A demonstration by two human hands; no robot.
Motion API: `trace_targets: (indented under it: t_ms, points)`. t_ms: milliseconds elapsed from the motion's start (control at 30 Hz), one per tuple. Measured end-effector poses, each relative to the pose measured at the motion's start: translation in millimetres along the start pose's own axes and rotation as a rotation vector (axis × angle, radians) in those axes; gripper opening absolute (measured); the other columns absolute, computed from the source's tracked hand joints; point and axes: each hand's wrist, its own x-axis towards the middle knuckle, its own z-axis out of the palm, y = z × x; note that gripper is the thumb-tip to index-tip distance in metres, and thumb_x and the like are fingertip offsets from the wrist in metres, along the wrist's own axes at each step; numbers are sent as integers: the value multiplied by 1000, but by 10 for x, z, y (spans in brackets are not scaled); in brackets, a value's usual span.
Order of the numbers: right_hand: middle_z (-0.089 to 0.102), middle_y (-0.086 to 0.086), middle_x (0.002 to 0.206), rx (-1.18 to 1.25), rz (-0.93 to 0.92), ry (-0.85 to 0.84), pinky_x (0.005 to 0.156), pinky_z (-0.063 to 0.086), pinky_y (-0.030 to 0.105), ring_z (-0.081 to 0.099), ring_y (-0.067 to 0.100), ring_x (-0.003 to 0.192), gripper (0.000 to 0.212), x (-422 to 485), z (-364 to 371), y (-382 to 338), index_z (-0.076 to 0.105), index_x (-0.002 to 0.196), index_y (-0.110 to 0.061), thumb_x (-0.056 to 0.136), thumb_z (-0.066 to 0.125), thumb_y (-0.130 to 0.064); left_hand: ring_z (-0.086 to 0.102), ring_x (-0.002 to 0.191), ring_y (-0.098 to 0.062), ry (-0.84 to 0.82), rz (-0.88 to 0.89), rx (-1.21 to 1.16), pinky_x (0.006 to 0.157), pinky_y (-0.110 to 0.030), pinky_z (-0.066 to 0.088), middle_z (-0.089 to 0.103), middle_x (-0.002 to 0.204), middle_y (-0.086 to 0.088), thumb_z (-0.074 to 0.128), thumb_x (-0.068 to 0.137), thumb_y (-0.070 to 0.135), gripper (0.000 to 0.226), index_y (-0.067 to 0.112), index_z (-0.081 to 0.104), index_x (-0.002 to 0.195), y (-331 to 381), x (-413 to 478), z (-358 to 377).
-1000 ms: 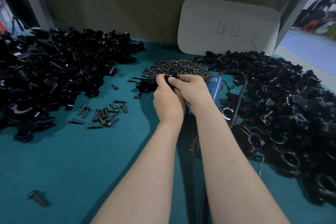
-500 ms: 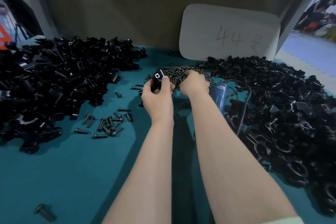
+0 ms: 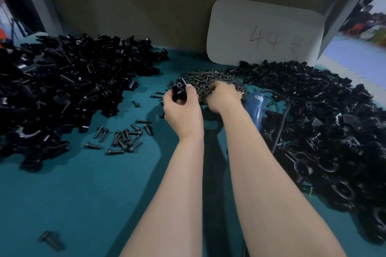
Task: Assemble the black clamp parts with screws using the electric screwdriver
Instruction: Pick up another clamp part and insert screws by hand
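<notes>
My left hand point(image 3: 182, 111) grips a black clamp part point(image 3: 179, 89) just left of the pile of small dark screws point(image 3: 211, 79) at the table's middle back. On that screw pile lies my right hand point(image 3: 222, 96), fingers curled down into the screws; what the fingertips hold is hidden. The blue electric screwdriver point(image 3: 255, 108) lies on the teal table right of my right wrist, its black cable point(image 3: 281, 127) running toward me.
A large heap of black clamp parts point(image 3: 62, 94) fills the left. Another heap point(image 3: 325, 131) fills the right side. Larger loose bolts point(image 3: 123, 136) lie on the teal mat point(image 3: 94, 194), one bolt point(image 3: 50, 240) near the front. A white card marked 44 point(image 3: 265, 33) leans at the back.
My hands were together over one clamp part a second ago; they have separated. The left hand keeps the part and the right hand has moved onto the screw pile.
</notes>
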Motion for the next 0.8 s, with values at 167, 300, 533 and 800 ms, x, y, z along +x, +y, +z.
trace_targets:
  t_ms: [167, 300, 533, 800]
  points:
    - [42, 11, 138, -81, -39, -33, 105, 33, 45, 37, 34, 128, 38, -68, 119, -6, 50, 132, -28, 94, 48, -29, 70, 84, -22, -66, -3, 85, 80, -37, 58, 71, 84, -3, 65, 89, 26, 10, 24, 60, 81, -5, -12, 31]
    - [56, 9, 122, -11, -13, 67, 97, 36, 43, 50, 32, 114, 26, -106, 121, 33, 60, 115, -23, 92, 49, -29, 70, 85, -22, -105, 24, 138, 83, -41, 57, 72, 89, -6, 66, 88, 28, 11, 17, 64, 88, -19, -41, 48]
    - [62, 7, 106, 206, -35, 244, 88, 50, 42, 58, 27, 98, 13, -180, 42, 136, 60, 99, -17, 90, 52, -14, 67, 98, -22, -177, 38, 206, 93, -40, 53, 69, 105, -6, 66, 89, 27, 30, 16, 56, 115, -60, -53, 53]
    - [69, 1, 81, 988, -136, 314, 83, 56, 32, 68, 13, 75, 10, -364, -194, 251, 64, 89, -17, 91, 60, -9, 53, 95, -10, -219, 228, 522, 72, -8, 29, 57, 100, 11, 60, 94, 33, 46, 11, 51, 134, -121, -132, 68]
